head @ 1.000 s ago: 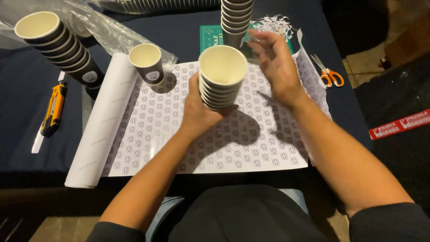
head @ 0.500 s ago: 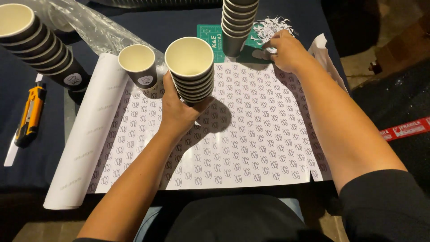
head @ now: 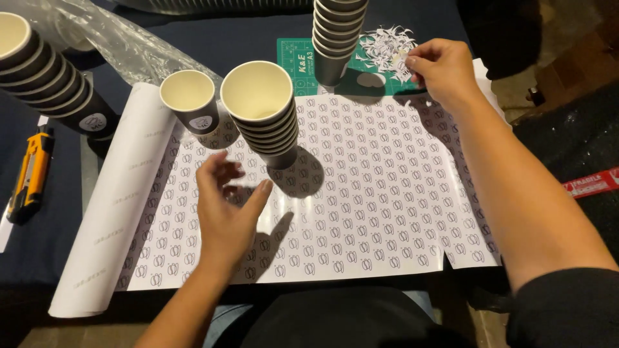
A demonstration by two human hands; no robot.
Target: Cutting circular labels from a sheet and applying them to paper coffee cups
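Dark ribbed paper cup stack upright on patterned sheet, just beyond left hand, grip open, fingers spread, touching nothing. Right hand over white paper scraps on green cutting mat, fingertips pinched on a scrap. Single cup just beside stack.

A stack of paper cups is seen standing left of centre on a patterned sheet; the left hand is held open just below it, while white paper scraps at the upper right are pinched by the right hand
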